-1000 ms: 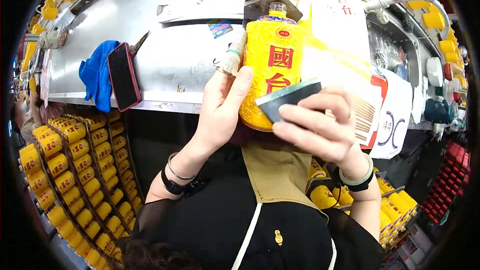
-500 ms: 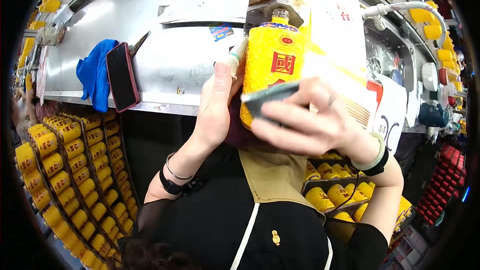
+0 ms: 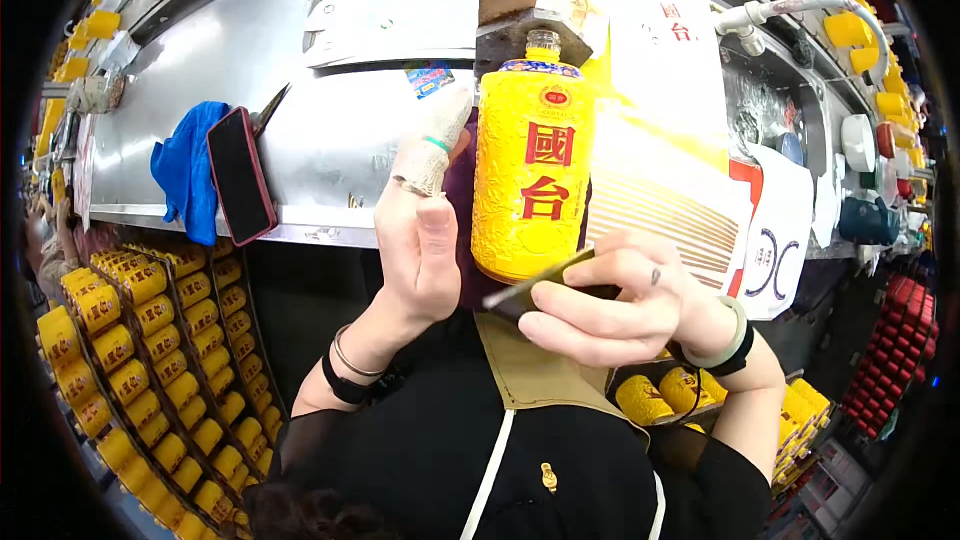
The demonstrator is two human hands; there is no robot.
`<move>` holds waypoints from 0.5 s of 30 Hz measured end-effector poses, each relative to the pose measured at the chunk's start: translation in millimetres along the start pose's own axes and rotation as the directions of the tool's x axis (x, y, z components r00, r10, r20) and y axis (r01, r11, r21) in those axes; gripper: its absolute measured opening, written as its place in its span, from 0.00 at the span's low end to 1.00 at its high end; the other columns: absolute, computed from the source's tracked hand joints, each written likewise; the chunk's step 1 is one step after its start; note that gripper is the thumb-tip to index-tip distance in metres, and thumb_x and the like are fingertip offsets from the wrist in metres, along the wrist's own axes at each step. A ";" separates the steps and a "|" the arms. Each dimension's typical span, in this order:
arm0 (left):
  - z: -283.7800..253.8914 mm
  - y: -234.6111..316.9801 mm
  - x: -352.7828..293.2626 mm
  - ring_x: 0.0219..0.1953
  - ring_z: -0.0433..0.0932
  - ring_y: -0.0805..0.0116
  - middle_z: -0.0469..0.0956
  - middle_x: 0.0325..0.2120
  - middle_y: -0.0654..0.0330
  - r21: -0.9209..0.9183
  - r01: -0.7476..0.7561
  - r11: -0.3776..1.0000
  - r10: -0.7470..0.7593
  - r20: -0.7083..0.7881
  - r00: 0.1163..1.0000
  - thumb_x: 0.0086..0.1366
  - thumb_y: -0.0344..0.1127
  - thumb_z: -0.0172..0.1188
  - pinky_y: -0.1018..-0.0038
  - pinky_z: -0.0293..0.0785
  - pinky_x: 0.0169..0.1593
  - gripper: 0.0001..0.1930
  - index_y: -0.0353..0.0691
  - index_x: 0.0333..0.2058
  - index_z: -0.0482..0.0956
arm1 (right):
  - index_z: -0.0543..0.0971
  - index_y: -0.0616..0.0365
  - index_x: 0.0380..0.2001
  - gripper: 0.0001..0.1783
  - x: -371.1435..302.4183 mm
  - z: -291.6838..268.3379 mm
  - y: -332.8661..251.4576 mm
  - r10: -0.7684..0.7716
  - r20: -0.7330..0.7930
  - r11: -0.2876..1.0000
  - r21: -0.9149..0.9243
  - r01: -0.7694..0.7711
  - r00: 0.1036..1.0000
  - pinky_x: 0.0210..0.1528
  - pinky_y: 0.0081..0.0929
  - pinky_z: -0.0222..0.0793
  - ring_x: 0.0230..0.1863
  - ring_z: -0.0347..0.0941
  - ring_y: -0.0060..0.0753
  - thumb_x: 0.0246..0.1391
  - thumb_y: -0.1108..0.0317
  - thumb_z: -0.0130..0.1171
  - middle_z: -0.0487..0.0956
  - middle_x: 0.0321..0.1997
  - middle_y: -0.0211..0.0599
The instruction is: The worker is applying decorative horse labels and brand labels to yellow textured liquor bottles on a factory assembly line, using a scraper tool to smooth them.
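A yellow embossed bottle [image 3: 532, 175] with red lettering lies before me, its clear glass neck pointing away and a purple cloth showing beside it. My right hand [image 3: 630, 300] grips a thin, dark flat pad [image 3: 560, 285] at the bottle's near end; motion blurs the pad's edge, and I cannot tell its exact kind. To the bottle's left, my left hand [image 3: 420, 240] stands with fingers stretched out, apart from the bottle. Whitish covers [image 3: 436, 135] wrap some of its fingers, one with a green band.
Left on the metal bench [image 3: 330, 140] are a blue cloth [image 3: 188, 170] and a phone [image 3: 241, 175]. Papers [image 3: 395, 0] lie at the back, printed white and yellow sheets [image 3: 660, 140] on the right. A sink with a grey pipe [image 3: 810, 8] stands beyond. Racks of yellow bottles [image 3: 160, 340] flank me below.
My right hand and the pad have moved down from the bottle's front to its near end, uncovering more lettering. My left hand has drawn away from the bottle, to the left.
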State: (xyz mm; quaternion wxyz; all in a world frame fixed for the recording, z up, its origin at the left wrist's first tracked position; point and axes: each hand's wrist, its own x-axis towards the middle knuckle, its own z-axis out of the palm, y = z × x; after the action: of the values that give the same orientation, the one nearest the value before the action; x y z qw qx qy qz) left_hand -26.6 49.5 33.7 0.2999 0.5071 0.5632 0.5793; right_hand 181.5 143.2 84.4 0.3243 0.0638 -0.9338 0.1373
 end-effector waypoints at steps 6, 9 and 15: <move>2.4 10.7 10.5 0.57 0.72 0.40 0.67 0.64 0.36 0.464 -0.298 0.834 0.255 0.154 0.954 0.63 0.77 0.47 0.55 0.70 0.61 0.49 0.32 0.57 0.80 | 0.76 0.64 0.48 0.19 -20.8 -1.8 1.4 0.495 -0.436 0.862 0.134 -0.490 0.752 0.37 0.27 0.70 0.34 0.72 0.34 0.58 0.66 0.70 0.78 0.39 0.37; 2.4 16.7 11.2 0.57 0.72 0.39 0.66 0.63 0.35 0.516 -0.312 0.798 0.251 0.185 0.950 0.59 0.77 0.52 0.55 0.71 0.60 0.49 0.32 0.57 0.80 | 0.73 0.67 0.50 0.19 -33.1 7.1 -8.0 0.618 -0.512 0.774 0.265 -0.575 0.597 0.44 0.25 0.69 0.41 0.71 0.33 0.62 0.67 0.66 0.76 0.44 0.43; 9.1 37.7 12.2 0.59 0.70 0.35 0.61 0.65 0.30 0.624 -0.288 0.726 0.152 0.262 0.953 0.52 0.72 0.64 0.53 0.72 0.61 0.46 0.37 0.57 0.80 | 0.70 0.67 0.54 0.20 -33.8 25.0 -16.5 0.758 -0.507 0.617 0.355 -0.703 0.410 0.51 0.22 0.67 0.45 0.70 0.25 0.69 0.63 0.59 0.73 0.46 0.38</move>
State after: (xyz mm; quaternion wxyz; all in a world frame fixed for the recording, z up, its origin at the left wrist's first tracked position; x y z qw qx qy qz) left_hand -13.5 56.8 71.5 0.0851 0.6967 0.6339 0.3247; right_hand 196.6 121.1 48.1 0.5126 -0.3839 -0.6995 0.3170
